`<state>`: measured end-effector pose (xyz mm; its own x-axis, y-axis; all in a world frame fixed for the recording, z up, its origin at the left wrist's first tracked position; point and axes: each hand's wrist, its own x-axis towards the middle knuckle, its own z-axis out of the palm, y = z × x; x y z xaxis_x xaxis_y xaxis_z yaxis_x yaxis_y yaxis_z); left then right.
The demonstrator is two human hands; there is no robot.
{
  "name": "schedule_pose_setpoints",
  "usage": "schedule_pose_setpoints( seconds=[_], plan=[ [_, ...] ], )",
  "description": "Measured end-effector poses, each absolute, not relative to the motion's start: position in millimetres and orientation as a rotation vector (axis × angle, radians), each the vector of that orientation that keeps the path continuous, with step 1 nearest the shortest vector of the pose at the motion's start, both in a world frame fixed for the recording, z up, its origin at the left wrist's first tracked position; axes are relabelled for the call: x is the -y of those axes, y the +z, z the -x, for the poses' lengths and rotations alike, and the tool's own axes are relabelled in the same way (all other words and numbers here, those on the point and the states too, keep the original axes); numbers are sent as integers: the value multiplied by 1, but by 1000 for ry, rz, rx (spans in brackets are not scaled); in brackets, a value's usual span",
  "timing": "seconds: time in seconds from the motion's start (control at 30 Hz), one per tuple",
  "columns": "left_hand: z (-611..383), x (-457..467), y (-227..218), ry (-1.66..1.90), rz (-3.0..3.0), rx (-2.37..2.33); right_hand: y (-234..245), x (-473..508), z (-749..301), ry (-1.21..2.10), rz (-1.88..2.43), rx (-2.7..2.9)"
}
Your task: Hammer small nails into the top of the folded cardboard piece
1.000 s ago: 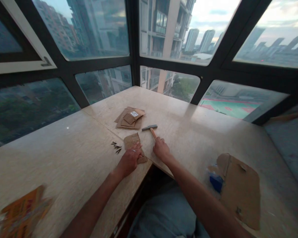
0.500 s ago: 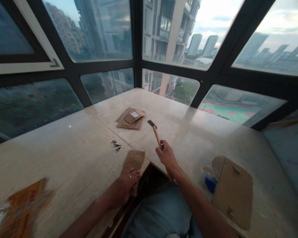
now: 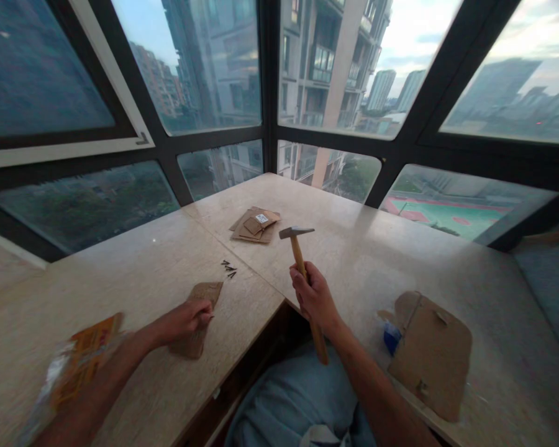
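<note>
1. An orange printed packet in clear crinkled wrap (image 3: 81, 360) lies on the pale stone-look tabletop (image 3: 135, 273), just left of the left forearm and well behind the fingers.
2. The left hand (image 3: 184, 320) lies palm down on a flat brown cardboard scrap (image 3: 198, 320). Its fingers (image 3: 204, 308) are curled loosely and press on the middle of the scrap; whether they pinch anything small I cannot tell. The scrap's long axis runs from the near table edge up toward the window, with its wider end past the fingertips.
3. A small cluster of dark nails (image 3: 228, 269) lies loose on the tabletop, beyond the left fingertips and apart from the scrap.
4. A stack of brown cardboard pieces with a white label (image 3: 255, 225) sits farther on, well past both hands.
5. The right hand (image 3: 314, 298) is wrapped fully around the middle of a wooden-handled hammer with a grey steel head (image 3: 302, 273). The hammer is held off the table, nearly upright; its long axis tilts slightly, the head up above the fingers and set crosswise, the handle's butt below the wrist.
6. A large rounded brown cardboard sheet (image 3: 431, 354) lies right of that wrist, with a blue object (image 3: 391, 338) at its left edge.
</note>
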<state>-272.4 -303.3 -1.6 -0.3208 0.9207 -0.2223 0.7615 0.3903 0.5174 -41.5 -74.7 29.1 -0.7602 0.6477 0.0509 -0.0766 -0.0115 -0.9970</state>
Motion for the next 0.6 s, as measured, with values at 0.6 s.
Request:
schedule_pose_setpoints(
  seconds=[0.6],
  plan=[
    [129, 85, 36, 1475, -1311, -1488, 65, 83, -121, 1243, 927, 1905]
  ],
)
